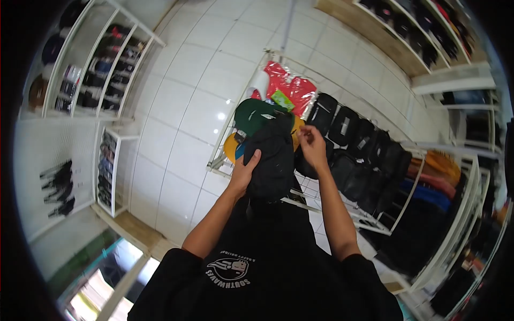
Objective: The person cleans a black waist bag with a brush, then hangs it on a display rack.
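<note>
A black fabric bag [271, 160] is held up in front of my body, above a white wire rack. My left hand [247, 170] grips its left side, with the thumb across the front and the other fingers hidden behind. Beside the bag's upper right edge is my right hand [312, 143], its fingers curled together; whatever may be between them is too small to make out. A dark green cap [252, 119] lies just beyond the bag, and a yellow cap [231, 147] shows partly at its left.
The rack [212, 163] also carries red plastic-wrapped packs [292, 88] and rows of black bags [345, 125]. Cap shelves [115, 69] stand at the left. Hanging clothes [433, 182] are on the right. White floor tiles [176, 107] surround the rack.
</note>
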Demonstrator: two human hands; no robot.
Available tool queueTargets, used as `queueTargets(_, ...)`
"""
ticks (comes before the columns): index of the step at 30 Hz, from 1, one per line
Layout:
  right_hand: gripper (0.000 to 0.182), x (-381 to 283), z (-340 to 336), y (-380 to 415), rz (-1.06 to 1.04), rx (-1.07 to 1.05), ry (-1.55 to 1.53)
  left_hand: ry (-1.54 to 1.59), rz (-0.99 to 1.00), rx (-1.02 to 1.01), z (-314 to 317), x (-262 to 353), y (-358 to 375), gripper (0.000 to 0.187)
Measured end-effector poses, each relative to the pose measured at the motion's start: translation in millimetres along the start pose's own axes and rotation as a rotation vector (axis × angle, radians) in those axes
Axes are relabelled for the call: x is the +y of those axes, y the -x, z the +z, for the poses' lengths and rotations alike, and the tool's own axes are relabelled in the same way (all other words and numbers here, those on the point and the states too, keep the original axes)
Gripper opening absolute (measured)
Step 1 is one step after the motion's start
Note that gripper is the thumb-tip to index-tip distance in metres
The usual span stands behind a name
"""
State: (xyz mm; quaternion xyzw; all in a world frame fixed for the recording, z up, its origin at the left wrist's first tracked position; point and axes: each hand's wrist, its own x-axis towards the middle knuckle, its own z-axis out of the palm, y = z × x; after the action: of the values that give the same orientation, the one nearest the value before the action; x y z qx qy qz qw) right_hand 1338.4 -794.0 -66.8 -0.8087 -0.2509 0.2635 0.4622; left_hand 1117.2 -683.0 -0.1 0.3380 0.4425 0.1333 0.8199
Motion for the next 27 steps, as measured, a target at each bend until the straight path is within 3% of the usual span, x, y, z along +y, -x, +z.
queueTargets(2, 0.029, 6, 17, -49, -0.064, -0.001, 0.092, 0.045, -0.025, 0.045, -2, -7, -3, 0.048)
queueTargets(6, 0.034, 68, 69, -150, -0.321, 0.02, 0.333, 0.011, 0.124, 0.18, 10, -20, -8, 0.046)
queueTargets(8, 0.043, 68, 81, -178, -0.327, -0.037, 0.532, 0.133, -0.013, 0.26, 18, -27, -3, 0.047)
queueTargets(10, 0.051, 83, 95, -201, -0.194, -0.187, 0.495, 0.126, 0.007, 0.366, 23, -39, 2, 0.046)
queueTargets(13, 0.057, 96, 106, -214, -0.226, -0.303, 0.409, 0.066, -0.058, 0.396, 21, -51, 11, 0.046)
queueTargets(16, 0.059, 73, 96, -214, -0.183, -0.307, 0.665, -0.022, -0.102, 0.339, 16, -55, 19, 0.052)
queueTargets(18, 0.06, 70, 83, -212, -0.219, -0.043, 0.561, 0.052, -0.094, 0.353, 17, -60, 22, 0.056)
queueTargets(21, 0.057, 39, 48, -192, -0.2, 0.107, 0.299, 0.111, 0.028, 0.295, 26, -40, 29, 0.054)
queueTargets(22, 0.057, 42, 39, -184, -0.2, 0.108, 0.305, 0.116, 0.025, 0.291, 24, -42, 30, 0.054)
queueTargets(24, 0.05, 47, 14, -168, -0.255, 0.117, -0.028, 0.06, 0.021, 0.18, 15, -45, 28, 0.052)
queueTargets(25, 0.048, 31, -2, -144, -0.158, -0.029, -0.102, 0.083, 0.009, 0.162, 15, -42, 29, 0.048)
queueTargets(27, 0.052, -18, -19, -79, -0.196, -0.13, -0.116, 0.111, 0.032, 0.099, 16, -38, 34, 0.047)
